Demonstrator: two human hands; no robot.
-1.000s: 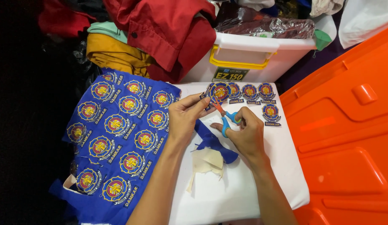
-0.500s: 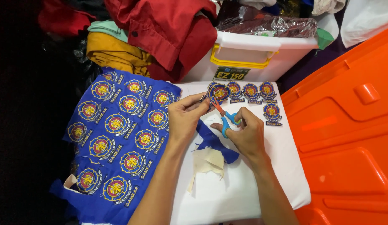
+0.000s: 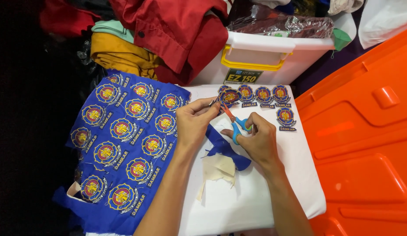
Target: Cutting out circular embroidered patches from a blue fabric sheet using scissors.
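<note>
The left hand pinches a round embroidered patch between thumb and fingertips, holding it just above the far part of the white tabletop. The right hand grips a pair of small scissors with blue handle loops, thumb and a finger threaded through them; the orange blades point up and left toward the held patch, their tips right at its lower edge, and whether the blades stand apart or together cannot be told. Directly beyond the held patch, a row of cut-out patches lies along the far edge of the tabletop, each a blue-and-red round emblem with a small label strip under it, and one more cut patch lies alone just nearer, to the right of the right hand. Below the hands lie blue fabric offcuts and, touching them, cream backing scraps. To the left, a large blue fabric sheet of uncut patches in rows drapes over the table's left side. Behind the table stands a white plastic storage box with a yellow handle, beside a heap of red clothing and a folded mustard-yellow garment. An orange plastic panel fills the right side.
</note>
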